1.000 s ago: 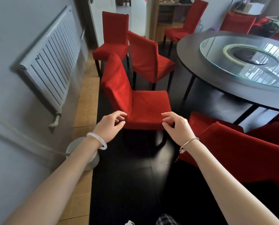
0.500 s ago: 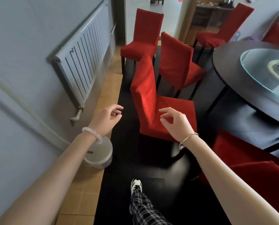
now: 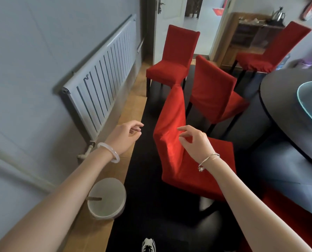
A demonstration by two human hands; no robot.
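A red fabric-covered chair [image 3: 171, 142] stands on the dark floor right in front of me, its back towards the wall on the left. My left hand [image 3: 125, 137] hovers left of the chair back with loosely curled fingers, holding nothing. My right hand [image 3: 195, 140] floats over the seat, just in front of the chair back, fingers relaxed and empty. Neither hand touches the chair.
Two more red chairs [image 3: 177, 57] [image 3: 215, 95] stand behind, another [image 3: 271, 51] at the back right. A dark round table [image 3: 286, 99] with a glass turntable [image 3: 311, 100] is on the right. A white radiator [image 3: 104, 82] lines the left wall; a white bucket [image 3: 107, 198] sits below my left arm.
I have stepped left and forward; the view swung so the chair now shows side-on. Both hands stay raised and empty, drifting from the seat's front edge up towards the chair back.
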